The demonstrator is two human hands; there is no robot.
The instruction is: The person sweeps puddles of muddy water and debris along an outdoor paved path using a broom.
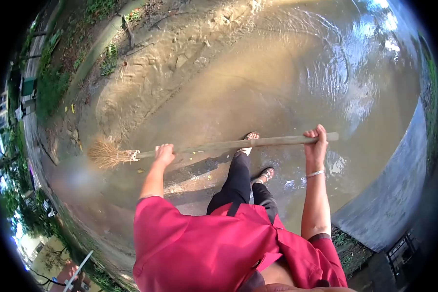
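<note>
A long twig broom (pixel 219 146) lies level across the front of my body, its pale wooden handle running from left to right. Its spread brown bristles (pixel 108 154) are at the left, over the wet, muddy ground. My left hand (pixel 165 154) is closed round the handle a short way from the bristle binding. Near the handle's far right end, my right hand (pixel 317 135) grips it with the fingers wrapped round. A bracelet (pixel 315 173) circles my right wrist. Below the handle are my dark trousers and sandalled feet (pixel 264 175).
Shallow brown water (pixel 277 82) spreads ahead and to the right, rippled in places. Uneven mud (pixel 146 73) lies at the upper left, bordered by a kerb (pixel 100 48) and plants. A grey paved slope (pixel 387 194) rises from the water on the right.
</note>
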